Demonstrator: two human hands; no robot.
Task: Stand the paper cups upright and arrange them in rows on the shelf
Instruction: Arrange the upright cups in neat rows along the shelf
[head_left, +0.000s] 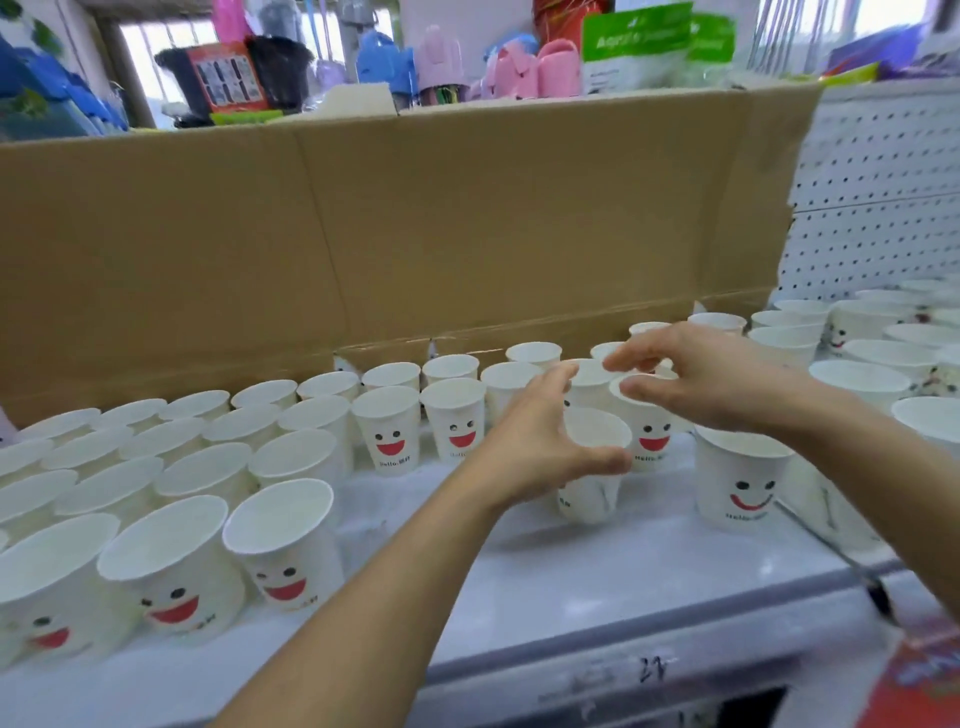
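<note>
At shelf (571, 561) centre, L hand (535, 441) curls round blank-side cup (589, 496), R hand (717, 379) pinches rim of smiley cup (652, 436) just behind.

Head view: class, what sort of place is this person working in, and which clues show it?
Probably a household-goods shop: identical paper cups in rows on a display shelf, a white pegboard panel beside it, and packaged plastic wares stacked behind the cardboard.

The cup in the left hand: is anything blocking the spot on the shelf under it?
Nothing visible blocks it. The left hand holds the cup over bare shelf; the nearest standing cup is just to its right.
</note>
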